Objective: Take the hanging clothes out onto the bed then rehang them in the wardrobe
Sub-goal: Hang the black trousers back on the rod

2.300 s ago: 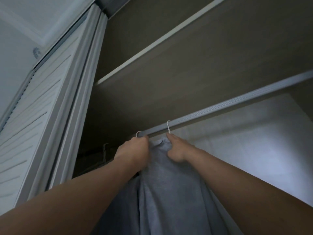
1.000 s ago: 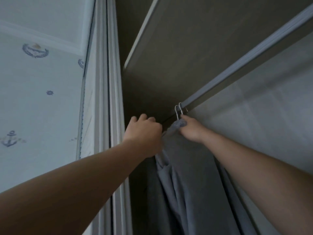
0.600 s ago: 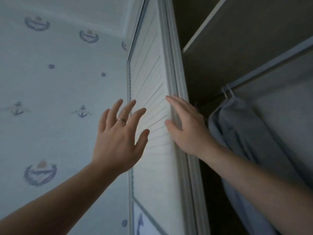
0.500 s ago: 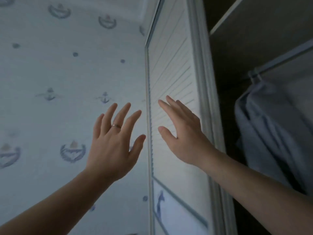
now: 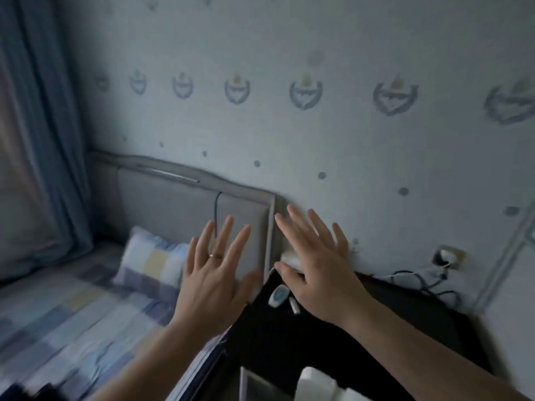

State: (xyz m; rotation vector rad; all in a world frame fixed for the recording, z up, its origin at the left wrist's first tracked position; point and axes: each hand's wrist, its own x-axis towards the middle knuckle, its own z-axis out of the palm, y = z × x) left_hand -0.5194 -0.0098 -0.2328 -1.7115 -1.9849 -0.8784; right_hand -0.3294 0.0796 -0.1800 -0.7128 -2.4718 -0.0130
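1. Curtain (image 5: pixel 43 140): blue, hanging at the far left beside the bed.
2. Bed (image 5: pixel 58 328): near left, with a blue and cream checked cover. A matching pillow (image 5: pixel 150 261) leans against the grey padded headboard (image 5: pixel 173 204). A dark blurred shape (image 5: pixel 26 392) sits at the near-left corner; I cannot tell whether it is a garment.
3. Left hand (image 5: pixel 212 282): raised in the air over the bed's right edge, fingers straight and spread, a ring on one finger, holding nothing.
4. Right hand (image 5: pixel 318 273): also raised, fingers spread, holding nothing, above the left end of the worktop.
5. Worktop (image 5: pixel 419 314): dark, just right of the bed. It carries a small white and blue device (image 5: pixel 278 296) and a white stick-shaped item (image 5: pixel 293 305), side by side.
6. Wall socket (image 5: pixel 445 257): has a plug in it, with cables (image 5: pixel 428 282) trailing to the worktop's far edge.
7. Panelled surface (image 5: pixel 512 299): at the far right, possibly a wardrobe door; I cannot tell.
8. Hanging clothes: none identifiable in view, and the wardrobe interior is out of frame.
9. Status, as a judgement: neither hand is carrying anything and the view faces the bed. The person is either between garments or finished, and how many clothes remain cannot be told.
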